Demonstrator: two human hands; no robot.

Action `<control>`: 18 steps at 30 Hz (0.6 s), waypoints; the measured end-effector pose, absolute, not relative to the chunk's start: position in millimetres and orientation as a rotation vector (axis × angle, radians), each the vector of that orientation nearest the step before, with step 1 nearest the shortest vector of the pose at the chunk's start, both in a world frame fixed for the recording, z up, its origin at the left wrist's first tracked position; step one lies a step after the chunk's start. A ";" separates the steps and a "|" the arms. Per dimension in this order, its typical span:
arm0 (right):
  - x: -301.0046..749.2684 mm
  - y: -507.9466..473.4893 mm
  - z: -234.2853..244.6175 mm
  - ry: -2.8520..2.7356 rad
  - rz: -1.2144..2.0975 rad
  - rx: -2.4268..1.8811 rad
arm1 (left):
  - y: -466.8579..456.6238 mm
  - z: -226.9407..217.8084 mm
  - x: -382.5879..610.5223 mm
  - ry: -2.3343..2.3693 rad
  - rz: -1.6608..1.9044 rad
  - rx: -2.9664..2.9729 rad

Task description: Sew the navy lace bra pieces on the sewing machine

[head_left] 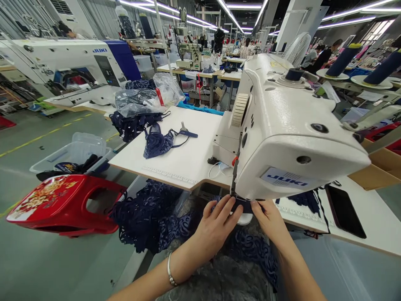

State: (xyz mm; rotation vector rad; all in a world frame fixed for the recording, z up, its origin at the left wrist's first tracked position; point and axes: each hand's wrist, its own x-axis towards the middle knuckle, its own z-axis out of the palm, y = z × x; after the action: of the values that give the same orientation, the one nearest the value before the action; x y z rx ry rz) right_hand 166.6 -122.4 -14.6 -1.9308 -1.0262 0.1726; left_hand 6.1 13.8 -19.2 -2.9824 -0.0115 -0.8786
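A navy bra (255,251) with a patterned cup hangs over my lap, and its dark band runs up under the needle of the white JUKI sewing machine (300,121). My left hand (216,223) is on the band left of the needle, fingers bent over the cloth and pressing it, with the thumb apart. At the right end of the band, my right hand (269,217) pinches the edge between thumb and fingers. The machine head overhangs both hands closely. Part of the bra is hidden under my left hand.
Another navy bra (158,140) lies on the white table (184,167). Below hangs a heap of navy bras (147,217). A red stool (69,205) and a clear bin (84,146) stand left. A phone (344,211) lies at right.
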 end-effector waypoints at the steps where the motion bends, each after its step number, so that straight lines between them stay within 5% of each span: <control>1: 166.4 -122.1 -14.3 -1.027 0.168 -1.932 | 13.7 -19.5 6.0 -0.022 -0.884 -2.982; 18: 154.6 -124.3 -3.8 -0.878 0.150 -1.895 | 8.7 -19.5 10.0 -0.003 -0.908 -2.974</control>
State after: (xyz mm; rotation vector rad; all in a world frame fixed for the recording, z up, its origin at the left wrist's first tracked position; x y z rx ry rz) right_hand 154.6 -124.3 -3.8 -1.8953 -0.8783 0.1495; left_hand 10.0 8.7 -19.5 -2.9741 -0.0028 -0.9075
